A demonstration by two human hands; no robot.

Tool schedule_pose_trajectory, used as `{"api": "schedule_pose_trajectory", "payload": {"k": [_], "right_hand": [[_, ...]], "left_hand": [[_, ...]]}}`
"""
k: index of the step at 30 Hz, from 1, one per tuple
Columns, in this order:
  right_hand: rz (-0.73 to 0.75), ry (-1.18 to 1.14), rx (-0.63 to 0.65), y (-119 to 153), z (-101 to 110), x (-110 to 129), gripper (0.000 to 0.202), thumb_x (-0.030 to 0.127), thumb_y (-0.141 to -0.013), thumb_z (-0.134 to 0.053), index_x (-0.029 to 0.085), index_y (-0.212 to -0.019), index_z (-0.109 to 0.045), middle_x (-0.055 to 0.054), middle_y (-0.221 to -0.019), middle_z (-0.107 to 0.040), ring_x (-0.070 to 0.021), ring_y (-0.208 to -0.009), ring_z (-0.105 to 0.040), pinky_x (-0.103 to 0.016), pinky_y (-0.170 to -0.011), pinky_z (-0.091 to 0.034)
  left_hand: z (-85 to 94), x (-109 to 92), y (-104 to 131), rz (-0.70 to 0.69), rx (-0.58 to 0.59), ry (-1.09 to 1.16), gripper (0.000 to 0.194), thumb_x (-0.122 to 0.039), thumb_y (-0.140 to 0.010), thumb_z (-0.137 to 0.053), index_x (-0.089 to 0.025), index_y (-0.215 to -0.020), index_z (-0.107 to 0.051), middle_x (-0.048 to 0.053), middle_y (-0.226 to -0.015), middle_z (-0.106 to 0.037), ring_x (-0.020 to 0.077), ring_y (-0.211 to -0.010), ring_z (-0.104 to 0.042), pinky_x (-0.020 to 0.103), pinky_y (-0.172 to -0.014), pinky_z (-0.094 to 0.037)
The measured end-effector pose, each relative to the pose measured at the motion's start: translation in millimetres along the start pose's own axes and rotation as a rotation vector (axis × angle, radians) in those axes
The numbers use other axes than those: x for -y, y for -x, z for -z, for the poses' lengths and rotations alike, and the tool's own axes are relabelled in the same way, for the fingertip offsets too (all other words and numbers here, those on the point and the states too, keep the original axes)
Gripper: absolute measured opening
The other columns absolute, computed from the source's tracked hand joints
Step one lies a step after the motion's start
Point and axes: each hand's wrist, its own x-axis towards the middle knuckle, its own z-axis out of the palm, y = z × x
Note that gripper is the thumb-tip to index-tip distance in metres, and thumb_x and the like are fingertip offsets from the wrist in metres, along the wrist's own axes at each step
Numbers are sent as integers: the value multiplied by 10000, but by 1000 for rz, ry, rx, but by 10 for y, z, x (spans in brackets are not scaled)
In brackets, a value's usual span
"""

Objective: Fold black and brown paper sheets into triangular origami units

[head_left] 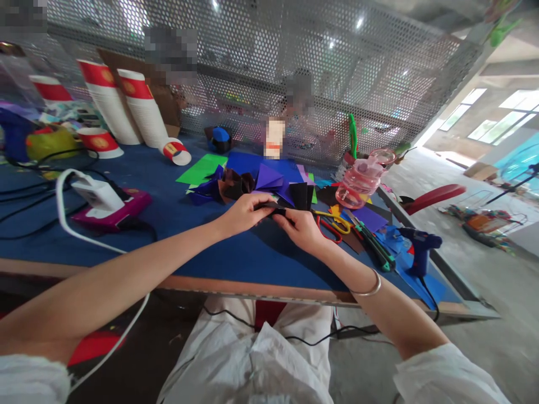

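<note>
Both of my hands meet over the blue tabletop (pixel 236 252), pinching a small piece of black paper (pixel 275 209) between them. My left hand (pixel 246 214) grips its left end with thumb and fingers closed. From the other side, my right hand (pixel 301 227) pinches the right end. Just beyond lie crumpled and folded papers: a brown piece (pixel 236 184), a purple piece (pixel 269 177) and a black piece (pixel 300 195). Beside my right hand rest yellow-handled scissors (pixel 343 224) and red-handled scissors (pixel 330 230).
Stacked paper cups (pixel 145 112) stand at the back left. A magenta power strip (pixel 112 213) with a white charger (pixel 99 196) sits left. On the right are a pink bottle (pixel 357 182), a green utility knife (pixel 374 244) and a blue glue gun (pixel 421 247). Perforated metal mesh (pixel 252 67) rises behind.
</note>
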Motion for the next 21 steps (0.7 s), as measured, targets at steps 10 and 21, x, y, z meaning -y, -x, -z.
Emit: {"api": "schedule_pose_trajectory", "payload": {"k": [10, 21], "right_hand": [[24, 15, 39, 9, -7, 23, 400, 437, -1013, -459, 184, -731, -586, 6, -647, -564, -111, -588, -490, -245, -581, -349], [72, 101, -75, -14, -45, 9, 361, 364, -998, -474, 223, -669, -424, 22, -610, -506, -112, -551, -440, -253, -546, -315]], "left_hand": [[18, -26, 16, 13, -9, -6, 155, -291, -856, -572, -174, -797, -654, -25, -620, -537, 103, -496, -475, 201, -443, -371], [44, 44, -8, 0, -13, -43, 167, -283, -858, -566, -170, -820, -683, -35, -532, -551, 110, -445, -484, 207, -426, -348]]}}
